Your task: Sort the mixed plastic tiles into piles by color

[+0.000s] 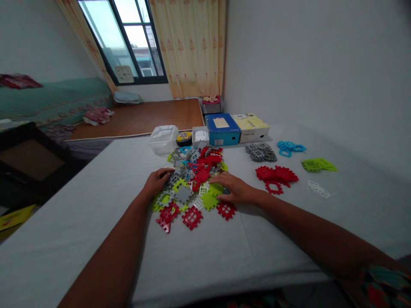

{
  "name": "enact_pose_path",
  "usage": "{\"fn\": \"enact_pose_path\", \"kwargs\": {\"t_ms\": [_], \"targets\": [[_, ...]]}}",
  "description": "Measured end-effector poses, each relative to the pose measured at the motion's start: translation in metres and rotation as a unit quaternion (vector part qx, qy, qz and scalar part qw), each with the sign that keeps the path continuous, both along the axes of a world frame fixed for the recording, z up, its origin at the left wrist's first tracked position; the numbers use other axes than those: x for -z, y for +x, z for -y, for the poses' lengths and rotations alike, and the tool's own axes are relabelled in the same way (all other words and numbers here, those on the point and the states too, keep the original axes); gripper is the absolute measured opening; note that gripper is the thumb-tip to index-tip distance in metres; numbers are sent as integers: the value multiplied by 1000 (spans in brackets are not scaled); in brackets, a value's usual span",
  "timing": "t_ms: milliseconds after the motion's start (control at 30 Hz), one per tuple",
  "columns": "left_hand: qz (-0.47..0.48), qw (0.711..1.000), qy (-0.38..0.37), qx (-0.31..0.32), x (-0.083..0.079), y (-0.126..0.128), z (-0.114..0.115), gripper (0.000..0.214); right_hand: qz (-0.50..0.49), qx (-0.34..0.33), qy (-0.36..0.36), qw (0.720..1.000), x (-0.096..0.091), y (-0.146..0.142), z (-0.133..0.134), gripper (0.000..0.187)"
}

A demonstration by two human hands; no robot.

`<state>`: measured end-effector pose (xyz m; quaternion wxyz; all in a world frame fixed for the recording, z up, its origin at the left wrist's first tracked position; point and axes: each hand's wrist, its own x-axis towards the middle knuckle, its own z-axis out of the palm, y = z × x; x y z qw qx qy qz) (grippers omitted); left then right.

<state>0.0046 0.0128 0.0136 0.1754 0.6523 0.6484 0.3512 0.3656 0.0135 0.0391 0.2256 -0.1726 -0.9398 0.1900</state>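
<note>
A mixed heap of flat plastic interlocking tiles [192,175], red, grey, green, white and blue, lies in the middle of a table under a pale sheet [96,222]. My left hand [157,181] rests on the heap's left side, fingers curled onto grey tiles. On the heap's right side lies my right hand [233,187], fingers stretched flat over green and white tiles. Neither hand has a tile lifted.
Sorted piles sit to the right: grey [260,152], blue [290,147], red [276,175], green [318,164], and white tiles [319,189]. At the back stand a clear tub [163,139], a blue box [222,128] and a yellow box [251,127]. A low bed platform [141,117] lies beyond.
</note>
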Motion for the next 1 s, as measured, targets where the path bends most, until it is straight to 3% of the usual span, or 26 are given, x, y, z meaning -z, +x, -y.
{"fn": "enact_pose_path", "kwargs": {"t_ms": [133, 233, 467, 600, 900, 1000], "targets": [[16, 1000, 0, 2, 3, -2, -1, 48, -13, -4, 15, 1000, -4, 4, -5, 58], [24, 1000, -1, 6, 6, -5, -3, 50, -9, 44, 39, 998, -12, 20, -21, 52], [29, 1000, -2, 4, 9, -9, -5, 56, 96, 216, -35, 971, -35, 115, -75, 50], [16, 1000, -3, 7, 12, -11, -7, 56, 162, 232, -91, 955, -43, 151, -81, 58], [-3, 1000, 0, 7, 9, -11, -5, 53, 177, 230, -69, 954, -41, 151, -78, 56], [1, 1000, -3, 3, 7, -9, -4, 53, 144, 280, -37, 948, -41, 151, -85, 49]]}}
